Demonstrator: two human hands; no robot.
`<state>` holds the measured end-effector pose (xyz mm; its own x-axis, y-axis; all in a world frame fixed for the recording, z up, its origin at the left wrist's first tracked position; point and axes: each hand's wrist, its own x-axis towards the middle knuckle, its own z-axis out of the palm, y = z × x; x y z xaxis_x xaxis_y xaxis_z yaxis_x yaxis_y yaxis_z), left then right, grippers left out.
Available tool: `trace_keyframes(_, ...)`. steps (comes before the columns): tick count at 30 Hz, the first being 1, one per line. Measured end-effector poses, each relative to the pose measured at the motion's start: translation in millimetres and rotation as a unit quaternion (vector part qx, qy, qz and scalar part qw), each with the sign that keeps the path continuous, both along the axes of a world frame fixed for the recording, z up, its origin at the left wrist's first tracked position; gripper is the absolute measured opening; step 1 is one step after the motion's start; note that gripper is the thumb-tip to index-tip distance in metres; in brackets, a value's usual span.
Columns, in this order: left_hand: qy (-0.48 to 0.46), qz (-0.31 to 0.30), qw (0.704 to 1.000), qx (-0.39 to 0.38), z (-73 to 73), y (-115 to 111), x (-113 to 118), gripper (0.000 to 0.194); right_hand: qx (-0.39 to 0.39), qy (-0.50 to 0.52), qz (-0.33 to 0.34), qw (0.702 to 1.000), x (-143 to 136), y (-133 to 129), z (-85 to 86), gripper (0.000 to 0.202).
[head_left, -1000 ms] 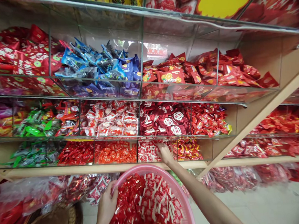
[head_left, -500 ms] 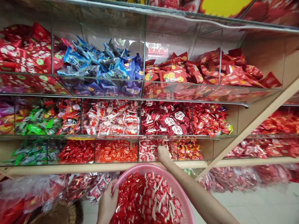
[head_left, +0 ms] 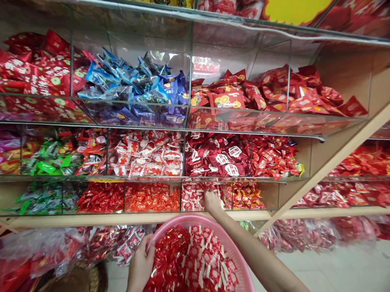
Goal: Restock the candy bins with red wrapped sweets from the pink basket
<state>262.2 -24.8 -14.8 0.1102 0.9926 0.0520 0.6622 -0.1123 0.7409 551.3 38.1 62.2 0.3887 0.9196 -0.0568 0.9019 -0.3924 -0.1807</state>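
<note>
A pink plastic basket (head_left: pixel 247 272) is in front of me, piled with red wrapped candies (head_left: pixel 166 256) and red-and-white wrapped candies (head_left: pixel 208 253). My left hand (head_left: pixel 142 258) is closed round its left rim. Beyond the far rim, my right hand (head_left: pixel 213 202) reaches into a bottom-shelf compartment of red-and-white wrapped candies (head_left: pixel 192 197). Its fingers curl down among the candies, and what they hold, if anything, is hidden. Right of this hand lie red-and-yellow wrapped candies (head_left: pixel 248 193); orange-red packets (head_left: pixel 152 197) fill the compartment to the left.
Clear dividers and shelf fronts (head_left: pixel 138 107) split the wooden rack into compartments of wrapped sweets. A slanting wooden post (head_left: pixel 321 172) stands at right. Plastic bags of candies (head_left: pixel 296 234) lie beneath the rack. At lower left is a woven basket (head_left: pixel 99 284).
The view has shifted very slightly. My right hand stays in the same compartment with little visible movement, and my left hand keeps its hold on the basket.
</note>
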Motion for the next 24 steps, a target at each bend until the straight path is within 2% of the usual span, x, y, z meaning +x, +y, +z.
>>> trace_keyframes(6,-0.007,-0.003,1.000,0.009,1.7,-0.1,0.1,0.033,0.000,0.025,-0.025,0.999,-2.4,2.2,-3.6,0.025)
trace_keyframes(12,-0.012,-0.003,1.000,0.005,5.2,-0.7,0.9,0.033,0.003,0.022,-0.038,0.999,-2.9,6.6,-12.3,0.039)
trace_keyframes(17,-0.010,-0.005,1.000,0.001,5.6,-1.1,1.3,0.034,-0.027,0.019,-0.024,0.999,-4.4,7.5,-11.4,0.029)
trace_keyframes(24,-0.009,-0.007,1.000,0.005,1.8,-0.6,0.0,0.034,-0.037,0.020,-0.005,0.999,-6.8,6.2,-11.6,0.029)
